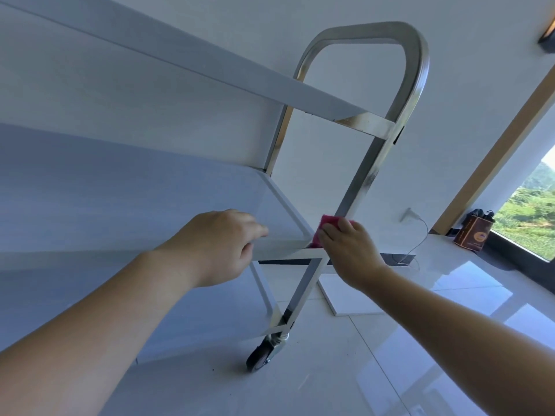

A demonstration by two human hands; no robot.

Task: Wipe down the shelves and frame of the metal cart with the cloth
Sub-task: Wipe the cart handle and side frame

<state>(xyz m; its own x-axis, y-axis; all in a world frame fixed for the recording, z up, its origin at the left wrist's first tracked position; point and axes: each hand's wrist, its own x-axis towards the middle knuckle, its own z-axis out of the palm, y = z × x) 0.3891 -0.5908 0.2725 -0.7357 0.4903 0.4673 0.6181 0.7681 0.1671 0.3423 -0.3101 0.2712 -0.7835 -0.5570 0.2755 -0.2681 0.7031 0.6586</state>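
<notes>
The metal cart (365, 178) fills the left and centre of the frame, its looped frame upright rising to upper centre. The top shelf (186, 60) runs as a band from upper left toward the upright; the middle shelf (150, 205) lies below it at centre left.

The left hand (220, 246) rests on the front rim of the middle shelf at frame centre, fingers loosely curled over the edge; whether it actually grips the rim cannot be told. The right hand (350, 249) grasps a pink cloth (326, 223) and presses it against the upright at the shelf's right corner. The hand covers most of the cloth.

One caster wheel (260, 355) stands on the glossy tiled floor (390, 355) at lower centre. At right, a brown box (474, 234) sits near the window (531, 217). A thin cable (420, 235) hangs from a wall socket (409, 214) behind the cart's upright.
</notes>
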